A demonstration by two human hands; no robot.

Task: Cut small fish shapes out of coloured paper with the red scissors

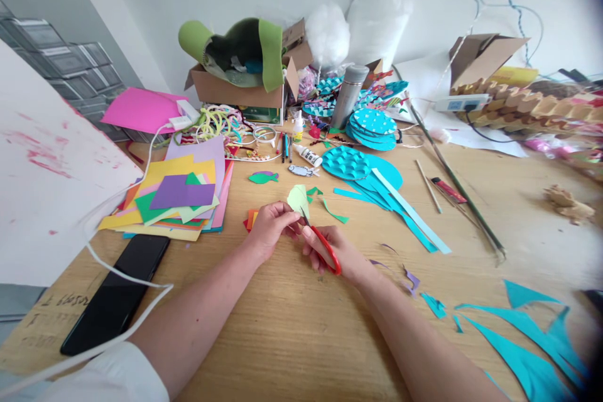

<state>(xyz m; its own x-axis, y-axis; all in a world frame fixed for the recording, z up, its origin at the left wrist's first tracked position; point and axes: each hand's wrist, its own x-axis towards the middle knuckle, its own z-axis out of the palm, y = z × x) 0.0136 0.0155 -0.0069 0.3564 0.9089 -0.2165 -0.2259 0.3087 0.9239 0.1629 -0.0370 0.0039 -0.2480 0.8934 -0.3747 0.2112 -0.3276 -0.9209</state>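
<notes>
Phone [115, 298], black, lies at the near left of the wooden table [282, 339], a white cable [168, 289] crossing over it. At the near right, blue paper scraps [522, 345] spread out, with small purple scraps [412, 281] beyond them, nearer the right forearm.

In the middle, the left hand [271, 226] pinches the bottom edge of a piece of light green paper [298, 198] between thumb and fingertips, with no gap showing. The right hand [336, 251] has its fingers curled around the red handles of the scissors [328, 245]; the blades point away and reach the paper beside the left fingertips. How wide the blades stand is too small to tell.

Darker green scraps [335, 212] lie just right of the light green paper. A pile of coloured paper [181, 191], topped with purple, sits to the left. Farther on come a green paper fish [264, 178] and a white one [303, 171] outlined in black, then a glue bottle [308, 156] on its side. Blue discs [346, 163] lie to the right of the glue.

At the back, a grey flask [348, 97] stands near a cardboard box [240, 95] holding green sheet material [271, 56].
</notes>
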